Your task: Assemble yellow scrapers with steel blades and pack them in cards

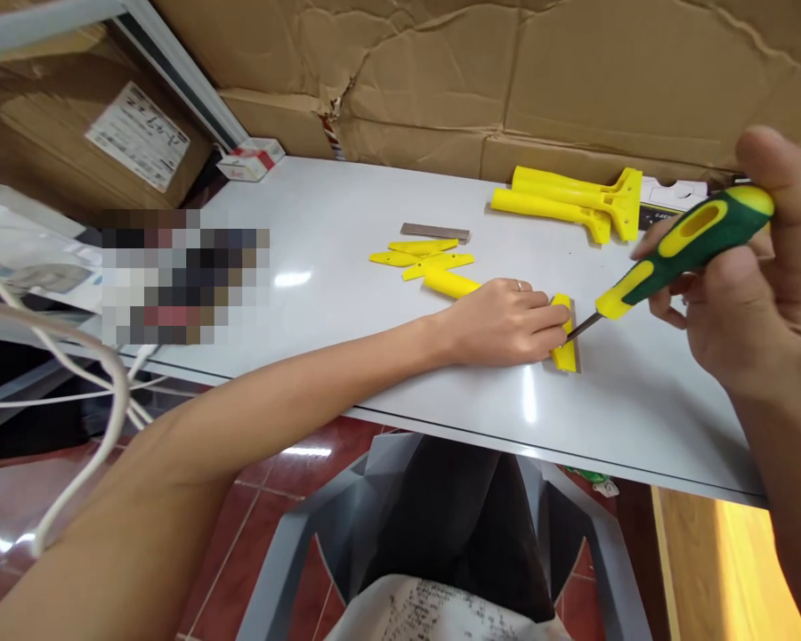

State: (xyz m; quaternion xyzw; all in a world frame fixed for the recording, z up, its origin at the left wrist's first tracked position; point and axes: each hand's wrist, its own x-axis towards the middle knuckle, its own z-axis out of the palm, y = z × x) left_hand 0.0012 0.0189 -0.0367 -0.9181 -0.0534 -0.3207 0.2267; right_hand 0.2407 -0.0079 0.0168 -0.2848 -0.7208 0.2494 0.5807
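Observation:
My left hand [504, 325] presses on a yellow scraper [449, 283] lying on the white table, its fingers closed over the handle and covering its middle. The wide head shows past my fingertips, with a thin metal blade along its right edge. In my right hand [764, 307] is a green and yellow screwdriver [684, 249], tilted, its handle's butt end between thumb and fingers. The screwdriver's tip meets the scraper head beside my left fingertips. Several loose yellow cover plates [422, 258] lie left of the scraper, below a stack of metal blades [435, 232].
More yellow scraper handles [561, 203] lie at the back right, against a cardboard sheet [427, 71]. A small red and white box [252, 160] stands at the back left. White cables [117, 392] hang at the left edge. A blurred patch hides things on the table's left.

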